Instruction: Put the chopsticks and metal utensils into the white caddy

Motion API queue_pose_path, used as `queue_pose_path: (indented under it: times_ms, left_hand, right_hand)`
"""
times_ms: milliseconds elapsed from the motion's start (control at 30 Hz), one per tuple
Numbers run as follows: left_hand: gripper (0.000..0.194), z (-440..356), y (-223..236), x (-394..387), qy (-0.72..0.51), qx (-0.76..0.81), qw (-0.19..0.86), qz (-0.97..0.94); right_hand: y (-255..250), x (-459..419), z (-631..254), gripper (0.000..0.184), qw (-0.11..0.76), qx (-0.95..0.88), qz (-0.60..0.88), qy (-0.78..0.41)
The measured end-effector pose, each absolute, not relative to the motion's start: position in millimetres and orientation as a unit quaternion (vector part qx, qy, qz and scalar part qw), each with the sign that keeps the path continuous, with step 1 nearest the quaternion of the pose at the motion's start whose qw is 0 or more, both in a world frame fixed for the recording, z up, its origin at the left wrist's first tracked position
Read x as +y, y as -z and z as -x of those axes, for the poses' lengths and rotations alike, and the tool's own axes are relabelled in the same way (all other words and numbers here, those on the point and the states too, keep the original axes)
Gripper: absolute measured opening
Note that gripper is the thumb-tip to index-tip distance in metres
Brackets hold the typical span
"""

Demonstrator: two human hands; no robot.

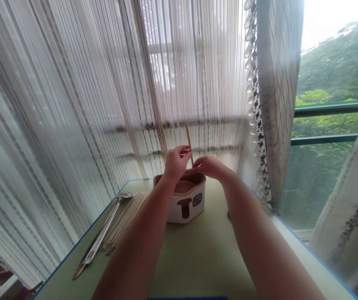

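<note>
A slim wooden chopstick (188,137) stands nearly upright above the far rim of a white and brown utensil holder (185,211), tilted a little to the left at the top. My left hand (178,160) pinches it at about mid-length. Lower down, the fingers of my right hand (209,166) close around its bottom end, just over the holder's back edge. Brown inner walls show inside the holder, but my left hand and forearm cover part of it.
Left of the holder lies a bundle of pale chopsticks (125,221), partly behind my left forearm. Beside it are long-handled metal utensils (104,229). A small dark object peeks out by my right forearm. String curtains (88,83) hang behind the blue-edged table (197,258).
</note>
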State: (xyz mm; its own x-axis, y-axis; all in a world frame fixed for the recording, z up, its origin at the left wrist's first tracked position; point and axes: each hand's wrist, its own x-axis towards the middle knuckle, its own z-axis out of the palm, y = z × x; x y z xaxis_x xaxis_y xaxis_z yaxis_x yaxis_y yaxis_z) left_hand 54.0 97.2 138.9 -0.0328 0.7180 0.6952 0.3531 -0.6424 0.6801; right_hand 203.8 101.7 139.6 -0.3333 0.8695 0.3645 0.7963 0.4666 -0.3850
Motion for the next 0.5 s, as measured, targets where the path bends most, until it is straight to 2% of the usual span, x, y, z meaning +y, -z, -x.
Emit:
queue_pose_path:
  times_ms: [233, 500]
  left_hand:
    - [0.021, -51.3, -132.2, 102.6, -0.571, 0.392, 0.157, -0.704]
    - [0.025, -53.1, -129.3, 100.3, -0.531, 0.447, 0.137, -0.706]
  right_hand:
    - [-137.4, 107.7, -201.4, 0.014, 0.267, -0.804, 0.528, -0.06]
    - [-139.8, 103.0, -202.1, 0.016, 0.292, -0.803, 0.51, -0.097]
